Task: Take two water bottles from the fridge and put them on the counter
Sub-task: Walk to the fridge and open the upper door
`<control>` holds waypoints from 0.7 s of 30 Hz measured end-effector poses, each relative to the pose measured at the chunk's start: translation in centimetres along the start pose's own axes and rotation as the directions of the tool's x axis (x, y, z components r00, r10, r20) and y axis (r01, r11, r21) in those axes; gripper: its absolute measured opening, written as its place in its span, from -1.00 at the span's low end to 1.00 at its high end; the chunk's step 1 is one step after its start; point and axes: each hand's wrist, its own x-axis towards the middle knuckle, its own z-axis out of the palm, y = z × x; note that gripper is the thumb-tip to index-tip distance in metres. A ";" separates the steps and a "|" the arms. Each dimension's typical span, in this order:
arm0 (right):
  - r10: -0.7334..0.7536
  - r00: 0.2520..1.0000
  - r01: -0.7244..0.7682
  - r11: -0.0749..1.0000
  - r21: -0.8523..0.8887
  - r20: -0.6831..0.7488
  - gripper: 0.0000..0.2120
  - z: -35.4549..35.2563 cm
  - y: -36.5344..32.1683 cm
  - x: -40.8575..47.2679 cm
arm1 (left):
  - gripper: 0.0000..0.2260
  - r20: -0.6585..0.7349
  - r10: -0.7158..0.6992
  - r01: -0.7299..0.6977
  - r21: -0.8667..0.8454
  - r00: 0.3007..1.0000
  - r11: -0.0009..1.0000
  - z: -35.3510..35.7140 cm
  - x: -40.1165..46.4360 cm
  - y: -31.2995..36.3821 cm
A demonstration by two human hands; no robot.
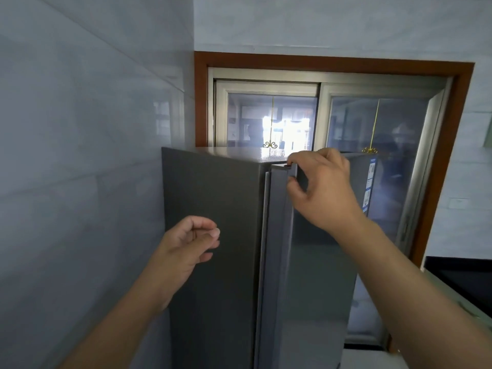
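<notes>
A tall grey fridge (213, 235) stands in front of me, its side panel facing left and its glossy door (314, 275) facing right. My right hand (319, 187) grips the top left corner of the door, fingers hooked over its edge. The door looks barely ajar, with only a thin gap along that edge. Beside the fridge's side panel, my left hand (186, 246) hovers with fingers loosely curled and nothing in it. No water bottles are visible; the fridge's inside is hidden. A dark counter (463, 278) shows at the right edge.
A pale tiled wall (80, 155) runs close along the left of the fridge. Behind the fridge is a sliding glass door (372, 123) in a brown wooden frame (450, 155). A sticker strip (370, 182) sits on the fridge door's right side.
</notes>
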 end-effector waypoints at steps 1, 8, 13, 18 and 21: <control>0.017 1.000 -0.017 1.000 0.008 -0.013 -0.73 -0.5 0.1 -0.5 | -0.75 -0.008 -0.002 0.002 0.005 1.000 1.000 -0.2 -0.2 0.0; 0.154 0.984 -0.149 0.987 0.060 -0.084 -0.69 -6.3 2.4 -4.4 | -0.84 -0.029 -0.016 0.015 -0.011 0.999 1.000 1.9 -1.3 0.3; 0.218 0.964 -0.206 0.975 0.086 -0.151 -0.78 -11.7 5.4 -7.3 | -0.84 0.000 -0.016 0.016 0.001 1.000 1.000 7.1 -2.3 0.3; 0.332 0.924 -0.300 0.937 0.177 -0.190 -0.80 -17.9 9.5 -10.5 | -0.86 0.019 -0.012 0.012 0.011 1.000 1.000 14.4 -4.4 0.6; 0.410 0.895 -0.360 0.896 0.259 -0.176 -0.74 -21.3 12.5 -11.8 | -0.90 0.017 -0.050 0.050 0.011 0.999 0.999 18.9 -5.6 0.3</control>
